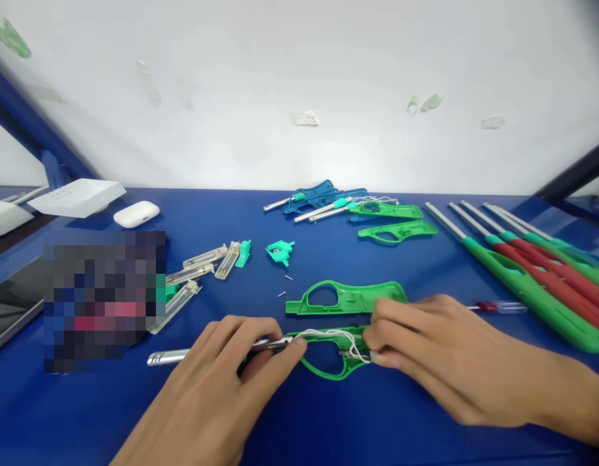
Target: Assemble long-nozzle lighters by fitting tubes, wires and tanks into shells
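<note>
A blue tabletop (328,421) stretches below a white wall (299,77) as a person assembles a long-nosed lighter. The left hand (221,388) pinches the metal tube (168,356) between thumb and fingertips near where it enters the green shell (328,370). The right hand (440,353) grips the shell's rear end with curled fingers. The shell lies flat on the tabletop at front centre, between the two hands, with thin white wires (328,334) looping across its open inside.

A row of finished lighters (537,278), green and red with steel tubes, lies at right. A second green shell (348,299) lies just behind the one being worked. A cluster of blue and green shells with tubes (348,207) sits near the wall. A white box (78,196) and an earbud case (136,213) sit far left. Clear fuel tanks (202,265) lie left of centre. A red-handled screwdriver (498,307) lies just beyond the right hand. A small teal piece (280,251) and two tiny pins (289,277) lie mid-table.
</note>
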`<state>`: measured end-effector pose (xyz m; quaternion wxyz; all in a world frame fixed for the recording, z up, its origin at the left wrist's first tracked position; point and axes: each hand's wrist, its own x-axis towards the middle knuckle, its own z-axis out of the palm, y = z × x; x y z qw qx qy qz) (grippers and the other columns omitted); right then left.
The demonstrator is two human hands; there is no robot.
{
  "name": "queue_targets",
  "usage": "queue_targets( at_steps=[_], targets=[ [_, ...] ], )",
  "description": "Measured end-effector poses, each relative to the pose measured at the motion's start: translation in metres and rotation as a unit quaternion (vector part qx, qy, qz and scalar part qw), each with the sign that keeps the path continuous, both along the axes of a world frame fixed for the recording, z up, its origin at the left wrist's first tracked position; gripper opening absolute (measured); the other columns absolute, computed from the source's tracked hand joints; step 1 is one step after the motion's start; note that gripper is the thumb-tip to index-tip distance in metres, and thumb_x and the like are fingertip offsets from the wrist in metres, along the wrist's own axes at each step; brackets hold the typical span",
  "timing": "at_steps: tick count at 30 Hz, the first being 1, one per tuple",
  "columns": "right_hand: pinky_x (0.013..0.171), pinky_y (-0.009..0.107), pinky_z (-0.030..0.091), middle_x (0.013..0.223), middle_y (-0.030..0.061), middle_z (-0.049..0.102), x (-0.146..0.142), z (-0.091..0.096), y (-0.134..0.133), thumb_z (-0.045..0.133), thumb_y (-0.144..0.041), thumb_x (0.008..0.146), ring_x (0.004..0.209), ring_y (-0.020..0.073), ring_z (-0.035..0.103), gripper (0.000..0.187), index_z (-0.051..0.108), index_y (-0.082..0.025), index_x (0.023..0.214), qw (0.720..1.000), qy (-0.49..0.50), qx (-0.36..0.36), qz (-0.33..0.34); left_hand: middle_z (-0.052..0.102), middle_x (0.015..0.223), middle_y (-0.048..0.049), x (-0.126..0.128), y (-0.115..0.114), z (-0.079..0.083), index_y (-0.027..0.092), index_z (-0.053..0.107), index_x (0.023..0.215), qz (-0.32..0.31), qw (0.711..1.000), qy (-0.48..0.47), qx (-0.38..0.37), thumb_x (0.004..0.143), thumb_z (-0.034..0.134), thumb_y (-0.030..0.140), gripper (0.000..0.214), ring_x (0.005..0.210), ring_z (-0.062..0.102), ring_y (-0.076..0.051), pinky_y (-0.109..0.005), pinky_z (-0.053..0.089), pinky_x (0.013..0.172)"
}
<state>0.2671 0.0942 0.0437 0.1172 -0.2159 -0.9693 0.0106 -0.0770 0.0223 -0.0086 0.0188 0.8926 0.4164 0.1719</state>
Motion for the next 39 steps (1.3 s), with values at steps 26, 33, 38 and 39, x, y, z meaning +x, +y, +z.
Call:
queue_targets(
  at_steps=[26,33,38,39],
  targets=[
    [0.056,0.033,0.044,0.085,-0.0014,0.066,-0.001,0.005,-0.007,0.047,0.007,0.095,0.067,0.0162,0.062,0.041,0.069,-0.020,0.117,0.989,-0.016,0.149,0.003,0.072,0.145,-0.0068,0.007,0.003,0.002,0.040,0.063,0.168,0.004,0.999,-0.031,0.028,0.105,0.056,0.001,0.075,0.126,0.065,-0.026,-0.038,0.061,0.108],
    [0.059,0.036,0.053,0.092,0.0004,0.080,-0.002,0.003,-0.010,0.028,-0.006,0.120,0.075,0.0172,0.074,0.043,0.069,-0.020,0.125,0.978,-0.019,0.206,0.004,0.059,0.155,-0.0073,0.003,0.001,0.001,0.034,0.050,0.177,-0.018,1.000,-0.019,-0.005,0.108,0.051,0.002,0.076,0.139,0.050,-0.028,-0.041,0.049,0.115],
    [0.059,0.038,0.052,0.091,0.0006,0.083,0.002,0.006,-0.010,0.042,-0.023,0.126,0.069,0.0174,0.072,0.033,0.072,-0.021,0.111,0.976,0.039,0.213,-0.005,0.058,0.154,-0.0077,0.007,0.000,0.003,0.034,0.047,0.177,-0.019,1.000,-0.018,-0.012,0.108,0.053,0.001,0.077,0.137,0.048,-0.029,-0.043,0.046,0.115],
    [0.063,0.036,0.054,0.094,0.0012,0.084,0.004,0.007,-0.011,0.045,-0.025,0.125,0.072,0.0171,0.073,0.030,0.074,-0.021,0.115,0.977,0.047,0.209,-0.013,0.059,0.153,-0.0076,0.007,-0.001,0.004,0.033,0.048,0.176,-0.019,1.000,-0.016,-0.011,0.108,0.052,0.001,0.076,0.137,0.048,-0.029,-0.044,0.045,0.116]
  ],
)
